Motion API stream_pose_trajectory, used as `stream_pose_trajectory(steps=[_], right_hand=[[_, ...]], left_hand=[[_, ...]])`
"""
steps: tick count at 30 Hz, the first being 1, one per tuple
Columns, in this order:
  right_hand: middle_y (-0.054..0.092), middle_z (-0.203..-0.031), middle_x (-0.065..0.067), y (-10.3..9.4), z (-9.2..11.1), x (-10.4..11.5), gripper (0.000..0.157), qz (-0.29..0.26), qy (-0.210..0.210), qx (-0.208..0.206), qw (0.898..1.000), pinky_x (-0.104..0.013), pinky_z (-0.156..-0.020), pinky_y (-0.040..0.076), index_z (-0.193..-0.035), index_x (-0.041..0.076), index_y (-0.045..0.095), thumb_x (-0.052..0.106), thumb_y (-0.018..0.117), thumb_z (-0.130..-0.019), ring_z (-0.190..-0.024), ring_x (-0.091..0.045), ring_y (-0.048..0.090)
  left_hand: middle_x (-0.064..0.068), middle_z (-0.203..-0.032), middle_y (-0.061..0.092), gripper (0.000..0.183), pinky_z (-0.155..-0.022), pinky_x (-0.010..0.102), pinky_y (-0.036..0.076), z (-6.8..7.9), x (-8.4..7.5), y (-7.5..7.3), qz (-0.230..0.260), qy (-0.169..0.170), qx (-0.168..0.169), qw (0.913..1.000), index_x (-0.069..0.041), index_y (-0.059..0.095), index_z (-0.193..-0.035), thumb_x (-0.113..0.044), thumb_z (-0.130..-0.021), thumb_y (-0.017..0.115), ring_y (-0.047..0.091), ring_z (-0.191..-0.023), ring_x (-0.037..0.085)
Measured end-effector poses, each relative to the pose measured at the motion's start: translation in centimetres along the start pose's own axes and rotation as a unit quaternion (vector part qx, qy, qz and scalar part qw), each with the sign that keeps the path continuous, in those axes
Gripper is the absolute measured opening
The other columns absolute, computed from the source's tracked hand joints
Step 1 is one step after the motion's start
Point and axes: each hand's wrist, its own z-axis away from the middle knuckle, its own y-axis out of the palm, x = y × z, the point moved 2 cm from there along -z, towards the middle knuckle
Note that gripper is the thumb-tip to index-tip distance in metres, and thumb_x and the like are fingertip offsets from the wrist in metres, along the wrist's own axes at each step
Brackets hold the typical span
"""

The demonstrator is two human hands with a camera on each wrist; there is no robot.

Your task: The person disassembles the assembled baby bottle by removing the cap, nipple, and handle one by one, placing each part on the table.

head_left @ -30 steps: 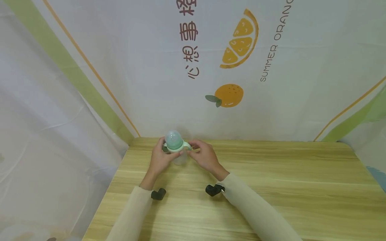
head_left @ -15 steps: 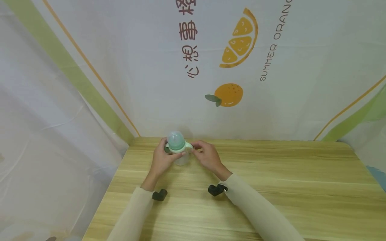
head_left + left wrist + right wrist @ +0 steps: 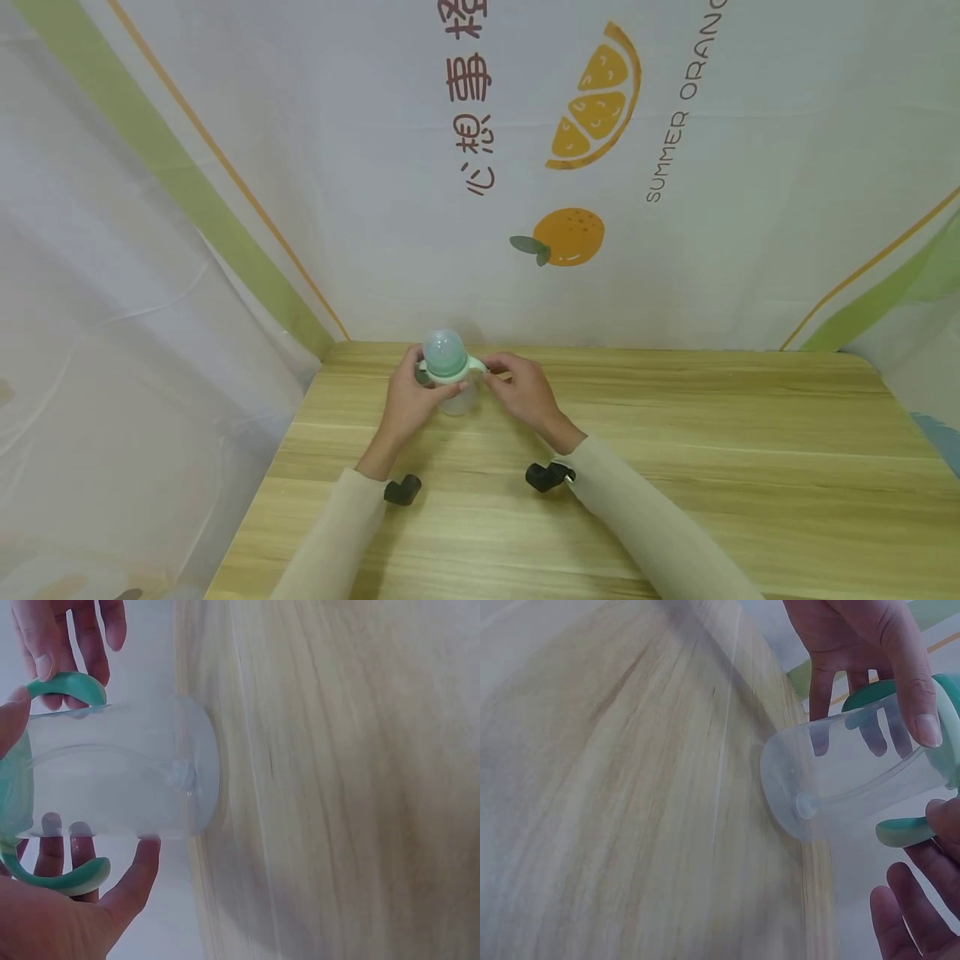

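A clear baby bottle (image 3: 446, 353) with a domed see-through cap, a mint-green collar and two curved green handles stands nearly upright near the back edge of the wooden table. My left hand (image 3: 408, 402) grips it from the left, thumb in front and fingers behind. In the right wrist view the left thumb presses the bottle (image 3: 847, 772) just below the collar. My right hand (image 3: 522, 390) pinches the right-hand handle (image 3: 71, 686) between thumb and fingers. A thin straw with a round weight shows inside the bottle. Whether its base touches the table I cannot tell.
The wood-grain table (image 3: 675, 467) extends far to the right. A white cloth (image 3: 375, 208) printed with oranges and lettering hangs right behind it, and another cloth (image 3: 112, 375) hangs at the left. A black camera mount (image 3: 550, 477) juts inward from the right wrist.
Both hands and the bottle have shifted slightly right and a little nearer to me. The left hand keeps its hold, and the right fingers stay at the handle.
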Motion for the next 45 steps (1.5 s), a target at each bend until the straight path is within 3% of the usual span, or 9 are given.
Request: stream_pose_trajectory(steps=[8,21,31,45], right_hand=[[0.079,-0.119,-0.012,-0.6,0.4,0.0,0.019,0.000,0.004,0.003,1.000,-0.042,-0.086,0.065,-0.121,0.001,0.079,0.004,0.077,-0.103,-0.110,-0.029,0.075],[0.079,-0.120,-0.012,-1.5,1.2,-0.1,0.020,0.012,-0.006,0.002,1.000,-0.041,-0.086,0.065,-0.123,0.001,0.079,0.005,0.078,-0.103,-0.110,-0.029,0.075],[0.079,-0.120,-0.011,-2.1,1.6,-0.9,0.021,0.008,-0.005,-0.004,1.000,-0.042,-0.086,0.065,-0.123,0.003,0.079,0.002,0.078,-0.102,-0.111,-0.029,0.075],[0.079,-0.120,-0.013,-3.4,2.3,-1.5,0.022,0.011,-0.004,-0.012,1.000,-0.045,-0.087,0.065,-0.125,0.001,0.077,0.001,0.076,-0.103,-0.111,-0.031,0.075]], left_hand=[[0.018,-0.146,0.063,0.078,-0.105,0.069,0.053,0.3,-0.4,0.5,0.011,0.022,0.001,0.9997,-0.003,0.055,-0.149,-0.014,-0.085,0.098,0.059,-0.135,0.041],[0.015,-0.143,0.064,0.078,-0.103,0.063,0.056,0.6,-1.0,1.4,0.000,0.013,0.007,0.9999,-0.004,0.055,-0.147,-0.017,-0.084,0.099,0.061,-0.132,0.037],[0.016,-0.145,0.063,0.078,-0.101,0.068,0.055,0.7,-1.2,2.3,0.017,0.027,0.017,0.9993,-0.004,0.055,-0.149,-0.014,-0.085,0.098,0.060,-0.133,0.040],[0.014,-0.142,0.065,0.079,-0.099,0.060,0.057,0.5,-1.7,3.9,0.004,0.016,0.017,0.9997,-0.004,0.055,-0.148,-0.017,-0.084,0.099,0.062,-0.129,0.036]])
